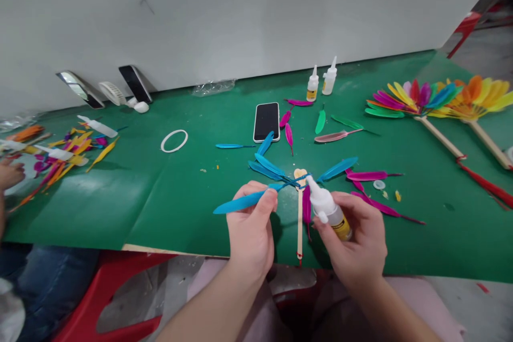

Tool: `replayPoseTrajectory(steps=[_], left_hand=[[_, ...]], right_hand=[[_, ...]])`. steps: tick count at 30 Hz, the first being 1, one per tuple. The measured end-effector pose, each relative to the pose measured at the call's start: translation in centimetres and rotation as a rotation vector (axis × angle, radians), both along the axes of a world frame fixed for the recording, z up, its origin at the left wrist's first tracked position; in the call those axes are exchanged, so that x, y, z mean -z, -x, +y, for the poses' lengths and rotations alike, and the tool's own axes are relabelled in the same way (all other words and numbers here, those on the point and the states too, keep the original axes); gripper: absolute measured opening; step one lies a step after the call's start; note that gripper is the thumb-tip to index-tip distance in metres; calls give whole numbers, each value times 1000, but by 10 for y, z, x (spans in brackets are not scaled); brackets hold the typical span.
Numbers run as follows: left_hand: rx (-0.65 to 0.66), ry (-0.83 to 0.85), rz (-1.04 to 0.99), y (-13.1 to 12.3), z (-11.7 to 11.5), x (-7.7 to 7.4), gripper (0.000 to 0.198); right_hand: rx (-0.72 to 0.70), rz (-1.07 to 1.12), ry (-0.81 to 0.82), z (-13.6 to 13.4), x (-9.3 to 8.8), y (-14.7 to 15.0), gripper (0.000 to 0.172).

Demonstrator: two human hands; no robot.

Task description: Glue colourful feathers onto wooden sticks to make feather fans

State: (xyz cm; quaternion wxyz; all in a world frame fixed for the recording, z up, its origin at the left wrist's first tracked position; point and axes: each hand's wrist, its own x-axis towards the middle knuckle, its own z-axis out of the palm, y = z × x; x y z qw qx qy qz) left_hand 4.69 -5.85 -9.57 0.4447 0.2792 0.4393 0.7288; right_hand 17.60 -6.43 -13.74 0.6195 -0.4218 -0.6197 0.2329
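My left hand pinches a blue feather between thumb and fingers, its quill pointing right. In my right hand is a small white glue bottle with a yellow label, tilted so its nozzle meets or nearly meets the quill's tip. Behind and below them lies a wooden fan handle with a rounded head and red cord at its lower end. Several blue feathers, such as one blue feather on the right, fan out around the head. A magenta feather lies along the handle, partly behind the bottle.
Beyond my hands lie a phone, two glue bottles and loose feathers. Finished feather fans lie at right. A white ring is left of centre. At far left, another person's hand is beside a feather pile.
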Motion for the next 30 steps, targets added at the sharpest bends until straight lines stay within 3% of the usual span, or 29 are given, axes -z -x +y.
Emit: replayPoseTrajectory(steps=[3,9,15,21,26,30], left_hand=[[-7,6,3,0,0,-1,23],[-27,21,-10,-1,0,-1,24],[-10,5,14,1,1,1,19],[-32,-71,121,2,-1,4,14],[-57,-137,225,4,-2,4,12],[-81,-193,311,5,-3,5,16]], right_hand=[[31,22,-9,1,0,-1,50],[-48,-28,-35,1,0,-1,49],[108,51,73,0,2,-2,48],[22,-25,3,-2,0,-1,47],[94,28,80,-2,-1,1,46],[49,-22,40,-3,-2,0,45]])
